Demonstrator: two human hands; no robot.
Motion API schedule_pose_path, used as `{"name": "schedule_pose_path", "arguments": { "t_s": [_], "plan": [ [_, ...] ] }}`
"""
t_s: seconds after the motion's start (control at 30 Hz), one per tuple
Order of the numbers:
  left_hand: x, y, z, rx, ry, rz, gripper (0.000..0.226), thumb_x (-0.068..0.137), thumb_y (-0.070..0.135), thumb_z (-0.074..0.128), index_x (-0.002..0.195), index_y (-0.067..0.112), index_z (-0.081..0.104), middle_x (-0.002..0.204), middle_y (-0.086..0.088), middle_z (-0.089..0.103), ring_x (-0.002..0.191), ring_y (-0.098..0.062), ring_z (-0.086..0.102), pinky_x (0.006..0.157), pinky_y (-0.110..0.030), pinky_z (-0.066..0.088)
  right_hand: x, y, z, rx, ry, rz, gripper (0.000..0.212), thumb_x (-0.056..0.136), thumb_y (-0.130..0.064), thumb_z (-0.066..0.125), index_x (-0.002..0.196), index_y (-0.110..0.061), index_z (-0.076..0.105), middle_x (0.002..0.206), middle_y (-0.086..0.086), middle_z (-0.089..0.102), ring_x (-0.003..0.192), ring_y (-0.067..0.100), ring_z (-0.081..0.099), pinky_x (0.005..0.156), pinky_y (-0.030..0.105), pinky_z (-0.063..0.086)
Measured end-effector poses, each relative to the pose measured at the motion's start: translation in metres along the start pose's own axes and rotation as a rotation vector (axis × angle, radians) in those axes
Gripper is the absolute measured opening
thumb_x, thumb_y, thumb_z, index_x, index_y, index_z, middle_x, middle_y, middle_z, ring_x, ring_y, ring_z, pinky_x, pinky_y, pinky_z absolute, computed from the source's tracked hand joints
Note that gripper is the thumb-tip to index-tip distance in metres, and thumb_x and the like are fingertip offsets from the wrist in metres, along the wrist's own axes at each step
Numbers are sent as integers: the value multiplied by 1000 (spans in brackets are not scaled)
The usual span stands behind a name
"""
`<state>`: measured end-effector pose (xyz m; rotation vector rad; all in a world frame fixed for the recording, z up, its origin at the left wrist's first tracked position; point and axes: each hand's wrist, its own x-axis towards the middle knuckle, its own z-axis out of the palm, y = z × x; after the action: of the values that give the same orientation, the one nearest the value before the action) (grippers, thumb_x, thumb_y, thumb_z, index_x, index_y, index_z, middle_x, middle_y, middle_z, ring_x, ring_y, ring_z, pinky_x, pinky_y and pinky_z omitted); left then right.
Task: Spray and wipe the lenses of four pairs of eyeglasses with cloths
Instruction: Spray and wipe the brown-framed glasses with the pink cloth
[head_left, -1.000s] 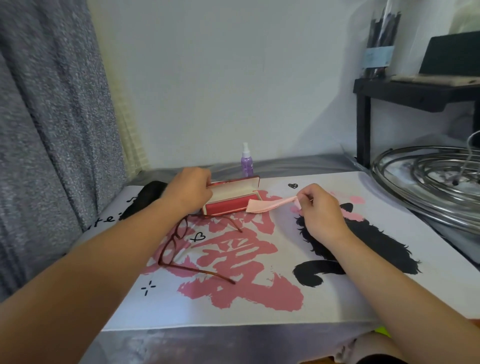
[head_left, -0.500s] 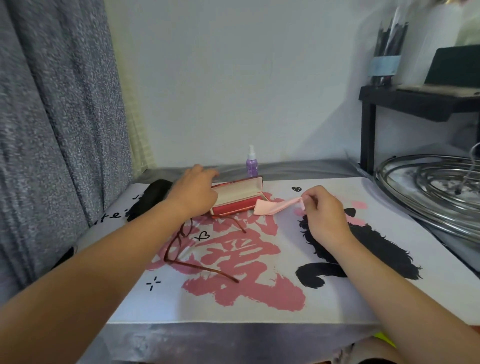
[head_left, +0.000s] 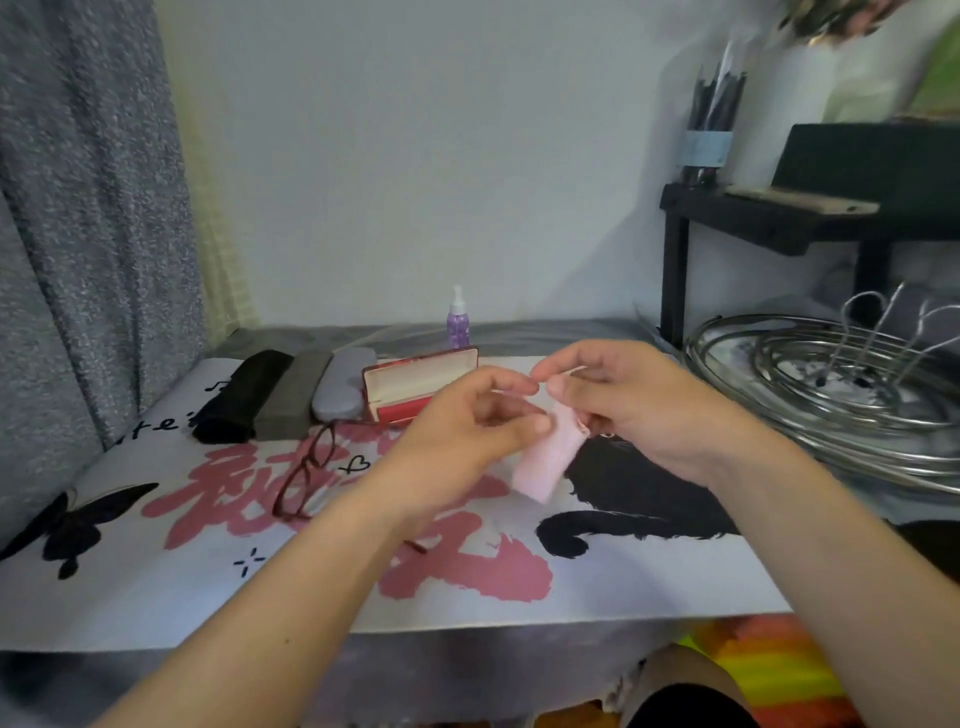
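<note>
A folded pink cloth hangs between both hands above the table. My left hand pinches its upper edge with thumb and fingertips, and my right hand grips the top of it from the right. Dark red eyeglasses lie open on the printed mat, left of my left forearm. An open red glasses case stands behind my hands. A small purple spray bottle stands upright behind the case.
Three shut glasses cases, black, grey-brown and light grey, lie side by side at the back left. Metal wire racks fill the right side under a black shelf. A grey curtain hangs at left.
My left hand left the red case and came to the pink cloth. My right hand lifted the cloth off the case toward me. Now both hands hold it.
</note>
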<state>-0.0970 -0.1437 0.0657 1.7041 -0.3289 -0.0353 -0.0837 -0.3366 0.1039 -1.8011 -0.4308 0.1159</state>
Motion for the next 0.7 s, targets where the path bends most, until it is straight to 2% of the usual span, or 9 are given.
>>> {"name": "schedule_pose_path", "arguments": {
  "t_s": [0.1, 0.17, 0.27, 0.33, 0.4, 0.53, 0.63, 0.67, 0.7],
  "plan": [
    [-9, 5, 4, 9, -33, 42, 23, 87, 9, 78, 107, 9, 66, 110, -14, 72, 98, -18, 69, 94, -41, 53, -11, -14, 1, 196, -114, 79, 21, 90, -14, 66, 110, -7, 69, 70, -1, 66, 72, 14, 60, 74, 27, 52],
    [-14, 7, 8, 2, -21, 71, 19, 87, 7, 78, 102, 11, 68, 108, -10, 72, 101, -21, 70, 94, -42, 54, -13, -15, 2, 277, -153, 105, 26, 82, -19, 67, 107, -8, 69, 83, 6, 70, 84, 22, 62, 84, 37, 49],
    [-18, 8, 11, -1, 8, 111, 13, 87, 11, 79, 96, 17, 72, 102, -8, 72, 100, -27, 69, 95, -57, 52, -18, -15, 3, 343, -188, 101, 26, 83, -19, 64, 106, -8, 68, 78, 1, 71, 75, 15, 64, 77, 31, 52],
    [-19, 9, 11, -35, 46, 121, 10, 88, 10, 77, 90, 20, 75, 97, -8, 73, 93, -22, 69, 97, -54, 54, -19, -16, 5, 377, -168, 87, 25, 83, -19, 64, 105, -7, 66, 65, -3, 65, 62, 11, 60, 66, 26, 53],
    [-21, 12, 12, -42, 72, 134, 10, 88, 9, 75, 88, 18, 76, 95, -6, 75, 91, -19, 70, 96, -49, 56, -18, -14, 7, 407, -116, 87, 26, 80, -21, 67, 103, -9, 68, 59, -2, 56, 58, 12, 50, 61, 24, 51],
    [-23, 14, 14, -22, 119, 150, 3, 89, 9, 74, 92, 11, 75, 88, -4, 77, 82, -15, 70, 81, -47, 58, -14, -8, 12, 447, -42, 84, 28, 77, -22, 71, 102, -10, 70, 56, 1, 51, 56, 14, 44, 66, 29, 54],
    [-19, 7, 14, 15, 166, 170, 4, 90, 6, 73, 89, 9, 74, 82, -7, 75, 76, -16, 68, 74, -36, 58, -7, -4, 15, 480, 14, 52, 18, 85, -16, 69, 103, -10, 69, 56, 2, 53, 56, 15, 47, 68, 31, 55],
    [-19, 1, 15, 69, 194, 169, 8, 91, 5, 72, 87, 12, 73, 81, -6, 74, 76, -17, 68, 73, -36, 58, -6, 2, 16, 415, 45, 17, 15, 89, -14, 70, 104, -13, 69, 59, 1, 56, 58, 15, 51, 71, 33, 55],
    [-18, -11, 17, 174, 213, 163, 13, 92, 5, 69, 86, 15, 72, 80, -2, 72, 77, -16, 67, 71, -38, 58, -7, 14, 18, 224, 82, -51, 16, 91, -16, 70, 106, -19, 68, 65, -1, 60, 64, 16, 57, 76, 35, 55]
  ]
}}
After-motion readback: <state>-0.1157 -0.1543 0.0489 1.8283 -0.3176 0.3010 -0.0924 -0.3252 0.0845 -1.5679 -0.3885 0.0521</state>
